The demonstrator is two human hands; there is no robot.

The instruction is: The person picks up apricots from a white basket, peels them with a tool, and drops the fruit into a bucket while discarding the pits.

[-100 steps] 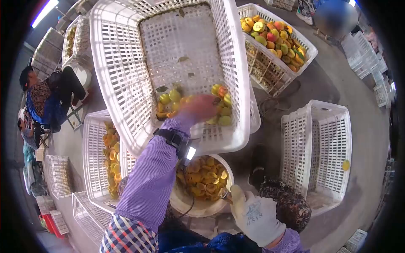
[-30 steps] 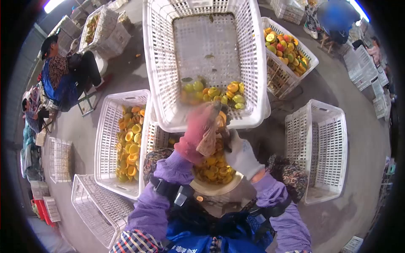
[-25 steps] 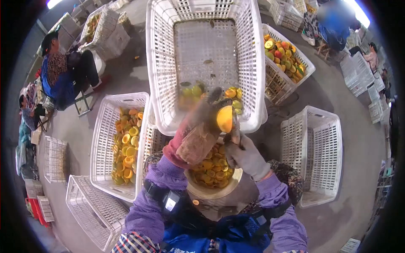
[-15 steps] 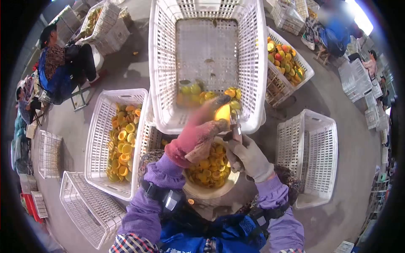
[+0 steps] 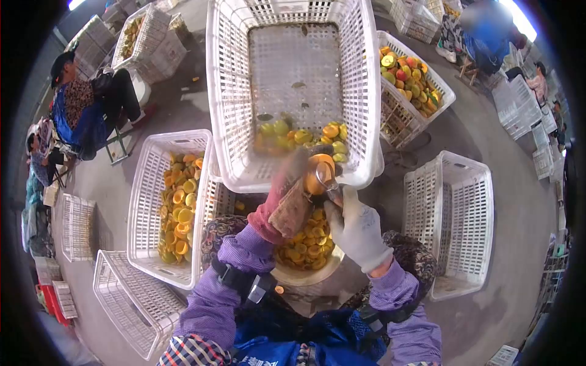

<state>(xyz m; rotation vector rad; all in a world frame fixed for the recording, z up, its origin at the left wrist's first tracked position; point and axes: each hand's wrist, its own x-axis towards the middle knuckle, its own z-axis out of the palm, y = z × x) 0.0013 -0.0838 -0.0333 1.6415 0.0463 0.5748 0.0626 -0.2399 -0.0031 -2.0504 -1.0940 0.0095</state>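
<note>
My left hand [image 5: 287, 201], in a dirty pink glove, is closed around an orange-yellow peach half [image 5: 314, 183] whose cut face is turned up. In a pale grey glove, my right hand [image 5: 360, 232] grips a pitting tool with a curved metal loop [image 5: 326, 173], which touches the fruit. Both hands are over the near rim of a large white crate [image 5: 215, 122]. Inside its near end lie several yellow-green and orange fruit pieces [image 5: 303, 135]. Below my hands, a pale basin [image 5: 305, 279] holds many hollowed fruit halves [image 5: 308, 247].
At left stands a white crate [image 5: 135, 232] of fruit halves; at upper right, another crate [image 5: 448, 97] holds red and yellow fruit. White crates [image 5: 479, 226] stand at right, and one [image 5: 131, 305] leans at lower left. A seated person [image 5: 82, 116] is at far left, another [image 5: 488, 36] at upper right.
The fruit and both hands have shifted slightly left. The fruit's cut face now shows more, with the metal loop against it. The view has shifted a little.
</note>
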